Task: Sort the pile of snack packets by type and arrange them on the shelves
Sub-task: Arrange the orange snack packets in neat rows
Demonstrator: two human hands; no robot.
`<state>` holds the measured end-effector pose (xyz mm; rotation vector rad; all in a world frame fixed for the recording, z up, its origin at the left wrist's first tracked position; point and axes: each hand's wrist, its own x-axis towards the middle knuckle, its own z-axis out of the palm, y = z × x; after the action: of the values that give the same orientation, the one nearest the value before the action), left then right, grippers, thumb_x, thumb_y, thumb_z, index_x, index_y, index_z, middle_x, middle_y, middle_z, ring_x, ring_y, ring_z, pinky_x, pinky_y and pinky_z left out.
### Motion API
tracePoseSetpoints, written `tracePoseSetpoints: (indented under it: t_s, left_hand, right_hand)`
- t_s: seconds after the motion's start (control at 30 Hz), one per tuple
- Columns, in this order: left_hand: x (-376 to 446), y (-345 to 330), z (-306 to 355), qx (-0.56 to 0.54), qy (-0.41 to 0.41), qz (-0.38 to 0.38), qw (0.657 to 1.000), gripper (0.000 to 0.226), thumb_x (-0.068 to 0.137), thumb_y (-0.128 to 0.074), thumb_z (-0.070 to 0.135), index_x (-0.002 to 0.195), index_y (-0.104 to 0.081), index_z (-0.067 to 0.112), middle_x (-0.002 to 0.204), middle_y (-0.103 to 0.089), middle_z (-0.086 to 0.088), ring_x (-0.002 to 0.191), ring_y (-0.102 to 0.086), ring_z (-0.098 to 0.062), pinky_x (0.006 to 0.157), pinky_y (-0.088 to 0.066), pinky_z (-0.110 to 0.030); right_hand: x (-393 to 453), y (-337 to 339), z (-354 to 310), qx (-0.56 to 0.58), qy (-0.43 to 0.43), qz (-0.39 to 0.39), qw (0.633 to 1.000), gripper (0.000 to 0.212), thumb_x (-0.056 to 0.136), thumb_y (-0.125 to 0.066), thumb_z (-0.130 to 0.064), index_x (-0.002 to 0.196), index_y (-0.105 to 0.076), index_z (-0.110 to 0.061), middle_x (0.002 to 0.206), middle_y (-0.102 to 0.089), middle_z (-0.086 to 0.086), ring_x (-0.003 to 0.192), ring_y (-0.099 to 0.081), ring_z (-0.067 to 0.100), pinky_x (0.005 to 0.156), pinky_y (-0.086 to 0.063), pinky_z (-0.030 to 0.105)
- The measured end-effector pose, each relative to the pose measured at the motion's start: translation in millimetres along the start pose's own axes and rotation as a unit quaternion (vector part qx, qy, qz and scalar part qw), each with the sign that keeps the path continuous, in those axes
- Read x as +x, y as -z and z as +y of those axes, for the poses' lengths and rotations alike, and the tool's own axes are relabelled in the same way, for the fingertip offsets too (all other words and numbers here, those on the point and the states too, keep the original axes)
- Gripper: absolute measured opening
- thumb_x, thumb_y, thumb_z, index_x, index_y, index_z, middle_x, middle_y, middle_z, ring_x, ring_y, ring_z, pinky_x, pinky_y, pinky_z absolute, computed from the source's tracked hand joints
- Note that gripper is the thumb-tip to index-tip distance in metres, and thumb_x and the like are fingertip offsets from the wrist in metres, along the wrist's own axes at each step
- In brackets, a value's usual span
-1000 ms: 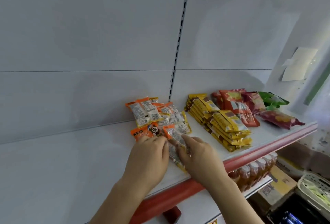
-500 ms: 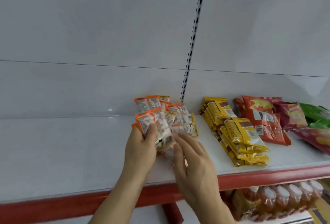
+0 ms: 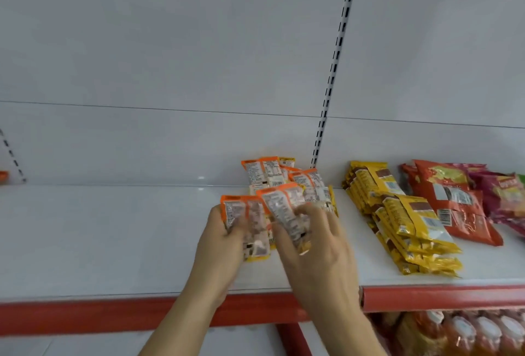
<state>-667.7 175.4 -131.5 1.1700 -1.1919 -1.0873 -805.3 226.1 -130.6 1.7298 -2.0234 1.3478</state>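
A: Grip status?

B: Left hand (image 3: 218,245) is curled around one orange packet (image 3: 246,225), thumb across its front. Right hand (image 3: 318,245) pinches a second orange packet (image 3: 281,213) with curled fingers. Both packets are lifted just off the shelf (image 3: 113,236), label side up. Motion blur, so exact finger placement is unclear.

A: Where's the rest of that type?

B: Orange pile (image 3: 284,179) sits right behind the hands, against the back panel, loosely heaped and not squared.

A: Other types?

B: Yellow packets (image 3: 397,213) are stacked in a row to the right, apart from the orange. Red bags (image 3: 454,202) come next, touching purple bags (image 3: 505,194) at the frame edge.

A: Progress?

B: I'd say well along. Types are already split into groups on the shelf. Orange group still needs tidying, and these two need placing. The left stretch of shelf has nothing on it. Can't tell if an unsorted pile remains out of view.
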Motion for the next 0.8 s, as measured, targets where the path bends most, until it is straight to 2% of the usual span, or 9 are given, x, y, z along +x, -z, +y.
tracePoseSetpoints:
  t_s: [0.1,0.17,0.23,0.3,0.4,0.5,0.67,0.73,0.8]
  left_hand:
    - [-4.2,-0.1,13.3,-0.092,0.016,-0.036,0.995,0.018,0.099,-0.057,0.051,0.110,-0.059,0.036,0.088,-0.077,0.008,0.082,-0.076,-0.008,0.069,-0.061,-0.035]
    - [0.2,6.1,16.9,-0.086,0.000,-0.055,0.995,0.022,0.095,-0.068,0.039,0.110,-0.054,0.035,0.086,-0.077,0.008,0.077,-0.076,-0.006,0.058,-0.059,-0.029]
    - [9.4,18.1,15.0,-0.058,-0.007,-0.049,0.997,0.025,0.096,-0.070,0.027,0.112,-0.053,0.035,0.094,-0.077,0.009,0.082,-0.076,-0.006,0.064,-0.061,-0.032]
    - [20.6,33.4,9.7,-0.009,-0.023,-0.037,0.999,0.026,0.098,-0.068,0.029,0.117,-0.052,0.036,0.106,-0.075,0.011,0.086,-0.072,0.000,0.077,-0.059,-0.032]
    - [31.3,53.8,5.5,0.022,-0.029,-0.050,0.998,0.041,0.100,-0.064,0.032,0.134,-0.043,0.038,0.109,-0.068,0.017,0.080,-0.066,0.015,0.065,-0.050,-0.013]
    - [35.7,69.1,1.9,0.044,-0.046,-0.065,0.996,0.065,0.101,-0.062,0.029,0.151,-0.023,0.043,0.111,-0.064,0.015,0.076,-0.066,0.016,0.055,-0.048,-0.006]
    - [41.2,83.9,-5.9,0.130,-0.112,-0.070,0.983,0.067,0.102,-0.057,0.034,0.157,-0.020,0.043,0.147,-0.053,0.005,0.126,-0.058,-0.012,0.097,-0.046,-0.021]
    - [43.0,86.7,-7.3,0.157,-0.134,-0.072,0.976,0.061,0.103,-0.056,0.033,0.156,-0.027,0.041,0.142,-0.048,0.013,0.122,-0.051,0.003,0.095,-0.038,-0.009]
    - [47.0,87.3,-9.7,0.173,-0.147,-0.071,0.971,0.053,0.104,-0.055,0.031,0.153,-0.036,0.037,0.133,-0.044,0.016,0.107,-0.047,0.018,0.083,-0.032,0.005]
  right_hand:
    - [-11.5,-22.5,-23.8,0.027,0.054,0.013,0.998,0.045,0.099,-0.041,-0.058,0.117,-0.068,-0.026,0.106,-0.062,-0.005,0.092,-0.062,0.021,0.069,-0.053,0.038]
    - [-17.9,-31.1,-31.2,0.050,0.080,0.007,0.995,0.042,0.104,-0.038,-0.045,0.126,-0.067,-0.025,0.111,-0.061,-0.006,0.099,-0.060,0.016,0.077,-0.052,0.033]
    - [-20.7,-34.7,-34.1,0.088,0.088,0.001,0.992,0.039,0.104,-0.040,-0.037,0.128,-0.068,-0.025,0.117,-0.063,-0.010,0.107,-0.059,0.009,0.085,-0.050,0.025]
    - [-16.1,-34.2,-36.4,0.112,0.051,-0.005,0.992,0.035,0.102,-0.045,-0.035,0.126,-0.068,-0.025,0.119,-0.067,-0.013,0.112,-0.061,0.005,0.089,-0.051,0.024]
    - [1.8,-36.5,-33.2,-0.022,-0.047,-0.074,0.996,0.042,0.100,-0.051,-0.039,0.139,-0.052,-0.026,0.133,-0.059,-0.009,0.123,-0.053,0.016,0.097,-0.046,0.031]
    - [10.4,-44.7,-39.6,-0.191,-0.101,-0.196,0.956,0.065,0.094,-0.044,-0.062,0.148,-0.033,-0.028,0.143,-0.043,0.000,0.129,-0.043,0.025,0.100,-0.043,0.038]
    - [8.3,-55.2,-45.4,-0.208,-0.139,-0.193,0.949,0.069,0.089,-0.052,-0.059,0.149,-0.029,-0.034,0.132,-0.046,0.007,0.119,-0.044,0.029,0.091,-0.047,0.039]
    - [6.9,-45.0,-47.2,-0.185,-0.158,-0.172,0.954,0.069,0.086,-0.058,-0.051,0.149,-0.034,-0.035,0.130,-0.050,0.005,0.116,-0.046,0.028,0.090,-0.046,0.038]
    - [3.6,-32.8,-51.1,-0.135,-0.169,-0.123,0.969,0.067,0.084,-0.063,-0.045,0.147,-0.043,-0.035,0.123,-0.054,0.001,0.112,-0.050,0.025,0.089,-0.046,0.037]
